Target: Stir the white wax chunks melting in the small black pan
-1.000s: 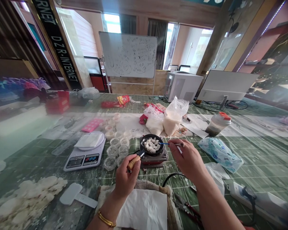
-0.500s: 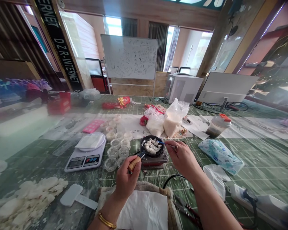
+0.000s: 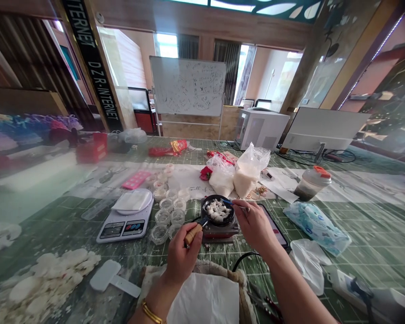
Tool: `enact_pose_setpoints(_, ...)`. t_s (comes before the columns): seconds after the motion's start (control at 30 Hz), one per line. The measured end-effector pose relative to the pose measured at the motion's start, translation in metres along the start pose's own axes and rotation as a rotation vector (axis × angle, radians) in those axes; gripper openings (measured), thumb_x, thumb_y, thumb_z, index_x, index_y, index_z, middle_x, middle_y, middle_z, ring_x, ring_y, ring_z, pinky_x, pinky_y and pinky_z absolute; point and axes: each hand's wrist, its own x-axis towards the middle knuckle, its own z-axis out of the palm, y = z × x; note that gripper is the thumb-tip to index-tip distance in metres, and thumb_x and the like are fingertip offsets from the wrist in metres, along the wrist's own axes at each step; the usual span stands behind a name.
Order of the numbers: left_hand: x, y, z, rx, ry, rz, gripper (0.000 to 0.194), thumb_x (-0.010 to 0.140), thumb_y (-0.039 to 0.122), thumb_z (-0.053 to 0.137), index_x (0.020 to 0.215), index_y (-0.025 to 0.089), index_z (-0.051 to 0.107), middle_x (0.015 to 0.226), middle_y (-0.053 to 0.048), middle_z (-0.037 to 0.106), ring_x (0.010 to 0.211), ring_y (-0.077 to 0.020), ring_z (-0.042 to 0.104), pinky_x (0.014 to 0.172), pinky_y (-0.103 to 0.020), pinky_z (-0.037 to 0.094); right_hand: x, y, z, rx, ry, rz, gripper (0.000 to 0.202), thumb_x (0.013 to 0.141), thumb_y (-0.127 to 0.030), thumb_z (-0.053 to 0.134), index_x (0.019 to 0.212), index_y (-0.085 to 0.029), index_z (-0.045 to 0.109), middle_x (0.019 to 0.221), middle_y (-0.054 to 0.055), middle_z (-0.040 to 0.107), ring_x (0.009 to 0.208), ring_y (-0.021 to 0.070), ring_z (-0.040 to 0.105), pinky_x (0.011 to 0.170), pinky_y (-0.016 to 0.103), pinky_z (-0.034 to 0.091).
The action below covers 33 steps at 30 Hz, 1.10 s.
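Right hand (image 3: 255,227) moved closer to pan (image 3: 231,217), pinching stick (image 3: 227,202) over white bits (image 3: 217,210); left hand (image 3: 179,257) grips handle (image 3: 193,233), likely steadying pan.

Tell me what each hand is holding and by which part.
Left hand: the small black pan, by its wooden handle. Right hand: a thin blue stick, by its rear part.

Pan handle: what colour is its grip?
The grip is light tan-brown, like wood, best seen in the head view.
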Motion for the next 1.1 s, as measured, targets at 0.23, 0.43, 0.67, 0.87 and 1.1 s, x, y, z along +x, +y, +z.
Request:
enact_pose_setpoints(0.23,-0.001,0.002,0.002,-0.039,0.057,-0.041,0.025,0.082,0.038,0.056,0.096,0.018,0.061,0.090,-0.007,0.068,0.080,-0.0179,0.064,0.073,-0.028,0.052,-0.003,-0.004,0.003,0.061,-0.013,-0.042,0.030,0.091,-0.032,0.039,0.104,-0.021,0.064,0.098,0.006,0.069,0.095,0.0209,0.060,0.082,0.034,0.044)
enact_pose_setpoints(0.43,-0.001,0.003,0.003,-0.070,0.067,-0.053,0.024,0.080,0.038,0.058,0.094,0.018,0.062,0.087,-0.006,0.068,0.078,-0.0167,0.063,0.073,-0.027,0.051,-0.007,-0.008,-0.003,0.069,-0.006,-0.030,0.028,0.091,-0.032,0.040,0.100,-0.022,0.064,0.096,0.005,0.069,0.094,0.0202,0.059,0.083,0.034,0.043)
enact_pose_setpoints(0.67,-0.001,0.005,0.004,-0.101,0.068,-0.065,0.025,0.080,0.037,0.058,0.094,0.017,0.062,0.087,-0.005,0.067,0.078,-0.0158,0.062,0.073,-0.026,0.050,-0.008,-0.007,-0.007,0.052,-0.060,-0.023,0.027,0.090,-0.031,0.040,0.098,-0.021,0.064,0.092,0.006,0.069,0.092,0.0220,0.058,0.083,0.036,0.042)
enact_pose_setpoints(0.87,-0.002,0.004,0.004,-0.098,0.047,-0.095,0.026,0.081,0.038,0.057,0.095,0.017,0.061,0.086,-0.006,0.066,0.074,-0.0160,0.063,0.068,-0.026,0.051,-0.008,-0.010,-0.006,0.115,-0.070,-0.037,0.028,0.091,-0.033,0.040,0.101,-0.022,0.064,0.094,0.004,0.069,0.092,0.0198,0.059,0.081,0.032,0.043)
enact_pose_setpoints(1.1,-0.002,0.000,0.001,-0.037,0.006,0.000,0.021,0.083,0.032,0.056,0.097,0.017,0.060,0.088,-0.006,0.067,0.077,-0.0147,0.063,0.071,-0.025,0.051,-0.011,-0.013,-0.014,0.084,-0.051,-0.025,0.026,0.090,-0.032,0.040,0.093,-0.022,0.063,0.087,0.003,0.069,0.087,0.0203,0.059,0.077,0.032,0.042)
